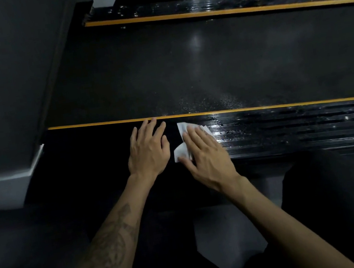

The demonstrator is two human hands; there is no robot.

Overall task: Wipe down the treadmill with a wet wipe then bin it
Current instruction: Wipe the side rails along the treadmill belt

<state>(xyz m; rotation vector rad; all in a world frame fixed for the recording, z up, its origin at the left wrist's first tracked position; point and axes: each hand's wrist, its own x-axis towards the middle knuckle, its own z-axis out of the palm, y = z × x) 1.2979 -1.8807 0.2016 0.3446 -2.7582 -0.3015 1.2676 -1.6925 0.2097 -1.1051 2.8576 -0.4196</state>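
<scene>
The treadmill lies crosswise before me: a dark belt (pixel 195 62) between two yellow stripes, with a black ribbed side rail (pixel 297 129) nearest me. My right hand (pixel 206 154) presses a white wet wipe (pixel 182 130) flat onto that near rail, fingers straight over it. The rail to the right of the wipe glistens wet. My left hand (pixel 148 149) rests flat on the rail just left of the wipe, fingers spread, fingertips at the yellow stripe (pixel 101 122). It holds nothing.
A grey wall (pixel 2 79) with a pale skirting board stands at the left, close to the treadmill's end. The far side rail (pixel 198 6) also shines wet. My dark-trousered knees (pixel 331 202) are over the pale floor (pixel 222 230) below.
</scene>
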